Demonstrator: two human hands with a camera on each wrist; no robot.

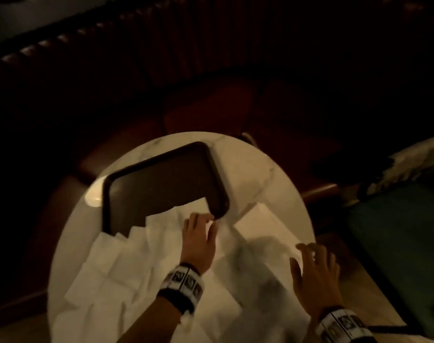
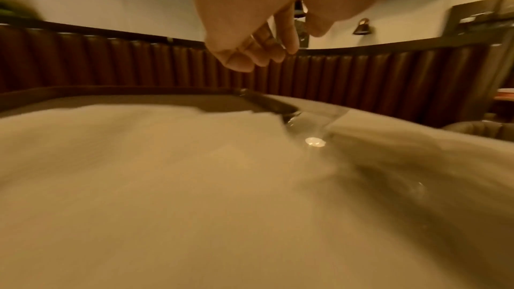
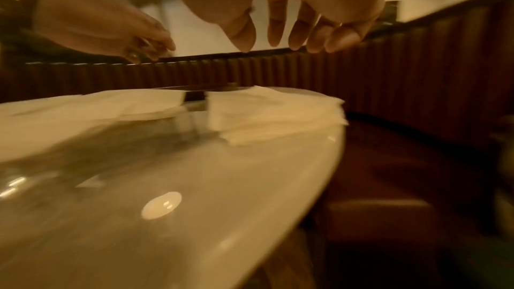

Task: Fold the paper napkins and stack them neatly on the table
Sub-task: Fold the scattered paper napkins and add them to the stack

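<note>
- The round marble table [image 1: 255, 169] stood before a curved ribbed banquette [image 2: 389, 78].
- A dark tray [image 1: 161, 179] lay on the table's far left.
- Loose napkins [image 1: 107, 263] sprawled over the tray's near edge.
- A folded stack [image 3: 275, 109] sat right of the tray, near the rim.
- The left hand [image 1: 198, 240] hovered at the tray's near corner, fingers loosely curled; whether it gripped paper, unclear.
- The right hand [image 1: 315, 271] hung spread wide, empty, over the rim.

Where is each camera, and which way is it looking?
Head: looks down at the table, tray and loose napkins; both hands and wristbands show.
Left wrist: above the napkins, facing the booth; left hand hangs curled.
Right wrist: low over the table, facing the napkin stack; right hand spread.
All share the tray.
</note>
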